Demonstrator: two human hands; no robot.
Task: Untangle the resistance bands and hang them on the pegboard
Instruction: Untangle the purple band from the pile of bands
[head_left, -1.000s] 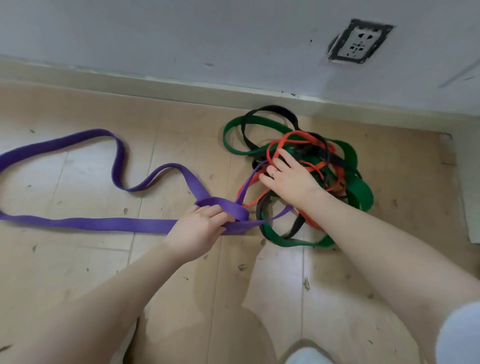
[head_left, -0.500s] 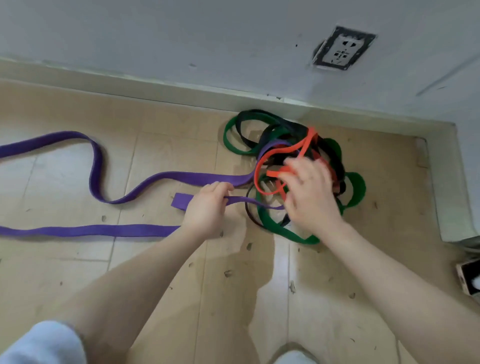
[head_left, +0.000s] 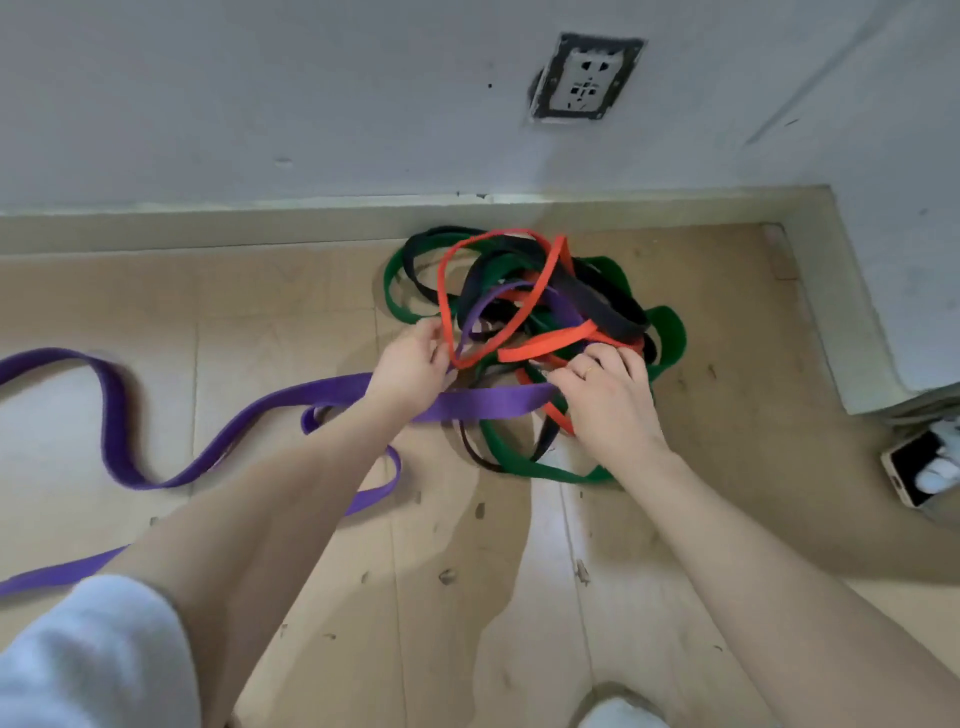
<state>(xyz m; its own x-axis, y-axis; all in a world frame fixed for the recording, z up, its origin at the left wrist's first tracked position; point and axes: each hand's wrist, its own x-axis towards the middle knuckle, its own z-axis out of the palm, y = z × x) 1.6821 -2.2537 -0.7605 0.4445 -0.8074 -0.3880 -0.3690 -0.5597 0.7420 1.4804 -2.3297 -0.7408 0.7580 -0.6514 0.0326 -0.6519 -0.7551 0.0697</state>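
1. A person looks down at a light tan wooden floor (head_left: 260, 312) where it meets a pale grey wall (head_left: 260, 104); both bare forearms reach forward from the bottom of the view.
2. A tangled pile of flat rubber resistance bands lies on the floor just beside the baseboard: a wide dark green band (head_left: 670, 332), a black band (head_left: 608, 312), a bright orange-red band (head_left: 545, 345) and part of a wide purple band (head_left: 488, 404).
3. The purple band runs out of the pile to the left, crosses under the left forearm, and snakes in loose curves across the floor to the left edge of the view.
4. The left hand (head_left: 410, 364) is at the left side of the pile, fingers curled at a thin loop of the orange-red band; whether it actually pinches the loop cannot be told.
5. The right hand (head_left: 608, 389), with a thin ring on 1 finger, presses down on the lower right of the pile, fingers bent among the orange-red and purple strands; what it grasps, if anything, cannot be told.
6. The orange-red band's upper loop stands raised above the other bands.
7. A white wall socket in a rough dark frame (head_left: 587, 78) sits on the wall above the pile.
8. A phone in a pale case (head_left: 914, 467) lies at the right edge, well apart from the bands.
9. A white sleeve (head_left: 88, 660) shows at the lower left.
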